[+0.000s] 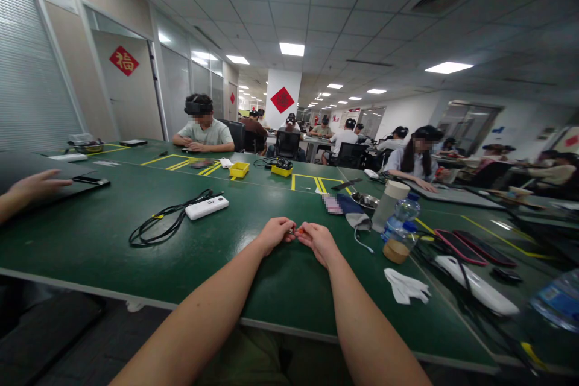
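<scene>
Both hands meet over the green table (253, 277), near its front edge. My left hand (277, 235) has its fingers closed in a pinch, on something too small to make out. Opposite it, my right hand (317, 241) pinches a tiny orange-red piece at its fingertips. The fingertips of the two hands nearly touch, and the fingers hide most of what lies between them.
Left of my hands lie a white power bank (207, 208) and a coiled black cable (156, 229). To the right stand bottles (400, 241), with a white tissue (407, 286) in front. Yellow trays (239, 170) sit farther back. Another person's hand (38, 186) reaches in at left.
</scene>
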Available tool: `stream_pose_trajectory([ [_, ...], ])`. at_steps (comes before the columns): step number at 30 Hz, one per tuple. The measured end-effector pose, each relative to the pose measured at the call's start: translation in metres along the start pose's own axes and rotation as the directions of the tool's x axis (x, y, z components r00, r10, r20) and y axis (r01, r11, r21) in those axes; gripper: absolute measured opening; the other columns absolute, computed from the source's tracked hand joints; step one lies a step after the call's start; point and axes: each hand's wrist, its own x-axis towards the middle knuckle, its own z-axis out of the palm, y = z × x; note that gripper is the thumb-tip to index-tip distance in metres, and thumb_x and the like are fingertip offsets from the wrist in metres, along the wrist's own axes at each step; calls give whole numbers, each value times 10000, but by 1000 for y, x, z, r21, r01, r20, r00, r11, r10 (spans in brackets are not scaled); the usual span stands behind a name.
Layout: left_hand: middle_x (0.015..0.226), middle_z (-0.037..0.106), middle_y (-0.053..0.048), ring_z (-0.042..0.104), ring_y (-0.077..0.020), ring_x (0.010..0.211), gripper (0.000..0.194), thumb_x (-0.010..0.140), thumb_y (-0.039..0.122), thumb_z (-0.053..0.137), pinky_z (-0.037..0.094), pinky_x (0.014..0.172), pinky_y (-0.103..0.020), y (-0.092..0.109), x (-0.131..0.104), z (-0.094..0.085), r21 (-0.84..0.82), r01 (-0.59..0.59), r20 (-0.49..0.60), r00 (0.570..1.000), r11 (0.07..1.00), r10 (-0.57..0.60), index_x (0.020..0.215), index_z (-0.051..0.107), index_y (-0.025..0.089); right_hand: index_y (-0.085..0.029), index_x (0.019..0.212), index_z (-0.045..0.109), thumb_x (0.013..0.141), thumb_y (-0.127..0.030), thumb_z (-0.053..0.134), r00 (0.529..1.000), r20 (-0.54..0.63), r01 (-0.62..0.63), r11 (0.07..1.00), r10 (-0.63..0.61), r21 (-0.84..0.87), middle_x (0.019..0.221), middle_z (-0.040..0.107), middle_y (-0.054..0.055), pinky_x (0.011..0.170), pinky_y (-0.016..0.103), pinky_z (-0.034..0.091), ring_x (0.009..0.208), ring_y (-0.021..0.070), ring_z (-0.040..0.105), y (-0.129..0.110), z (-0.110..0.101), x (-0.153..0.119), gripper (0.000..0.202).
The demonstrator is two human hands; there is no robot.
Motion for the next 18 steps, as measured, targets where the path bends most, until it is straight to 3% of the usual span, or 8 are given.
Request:
stream_pose_trajectory([
  [5,753,659,-64,609,-100,573,323,847,410,494,481,545,-207,1,1,0,-71,25,-9,1000,997,-26,877,620,115,-121,728,629,829,-398,560,999,-3,-50,996,51,77,763,699,127,691,301,551,699,174,684,-2,-1,2,302],
  [9,765,653,-69,588,-92,557,391,851,468,469,469,533,-207,1,0,-1,-94,27,-27,999,995,-30,877,621,108,-119,736,636,769,-193,578,998,6,-57,996,57,63,762,705,118,699,293,551,723,176,689,-1,-1,3,100],
  [12,721,638,-39,540,-69,527,264,782,359,589,428,504,-178,-1,0,-2,21,-27,-27,999,999,28,867,634,114,-127,751,640,661,-59,615,999,1,-34,999,34,6,780,704,92,736,273,547,773,170,690,0,0,1,116],
  [15,693,627,-6,495,-52,496,191,685,190,655,390,479,-164,-4,1,-2,135,-68,-55,996,989,76,863,637,123,-134,748,636,625,-61,663,1000,2,-5,1000,5,-16,764,693,68,729,259,547,764,161,688,0,1,-2,145],
  [18,680,629,-3,498,-54,487,170,690,127,609,398,484,-171,-6,2,-2,118,-69,-50,996,991,75,859,624,125,-137,750,630,614,-88,697,1000,13,10,1000,-10,-21,729,680,47,708,257,550,727,154,685,0,1,-3,159],
])
